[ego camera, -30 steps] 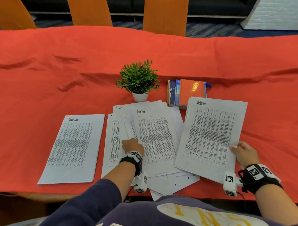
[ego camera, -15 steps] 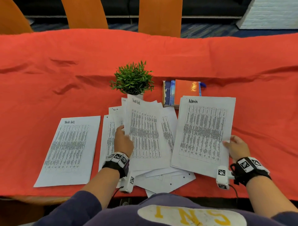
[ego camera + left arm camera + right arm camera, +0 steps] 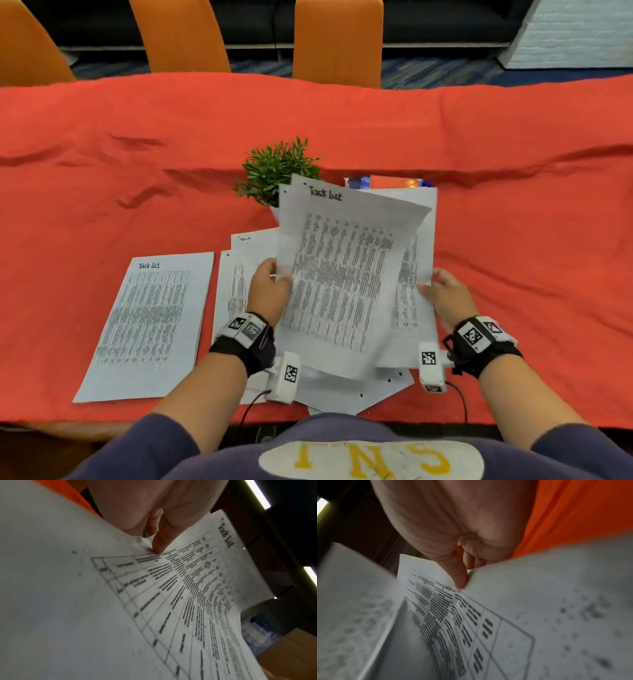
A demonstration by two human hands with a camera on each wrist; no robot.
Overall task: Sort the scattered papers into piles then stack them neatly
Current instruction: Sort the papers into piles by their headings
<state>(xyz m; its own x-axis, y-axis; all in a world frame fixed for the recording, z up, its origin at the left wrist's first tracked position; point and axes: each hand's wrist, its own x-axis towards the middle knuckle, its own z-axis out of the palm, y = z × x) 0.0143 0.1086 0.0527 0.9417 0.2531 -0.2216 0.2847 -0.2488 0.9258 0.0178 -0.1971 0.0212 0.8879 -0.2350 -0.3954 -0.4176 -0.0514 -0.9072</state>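
Now lifted clear of the scattered papers (image 3: 329,387), a "Task list" sheet (image 3: 339,274) is pinched at its left edge by the left hand (image 3: 269,291), thumb on the printed face; half a second before, this sheet lay lower on the heap, under the same hand. The right hand (image 3: 448,298) grasps the right edge of the second bundle (image 3: 416,274), formerly headed "Admin", which has swung up behind the lifted sheet so that its heading is now covered. This suggests sorting is in progress: the raised sheet likely belongs on the "Task list" pile (image 3: 147,325) lying flat on the red-covered bench (image 3: 102,171) to the left, well apart from the heap. Partly hidden behind the raised paper are the potted plant (image 3: 274,171), whose pot is not visible, and the books (image 3: 390,181), seen only as a strip. How many sheets each hand carries cannot be told. Both wrist views are blurred at the margins, and table text is illegible throughout.
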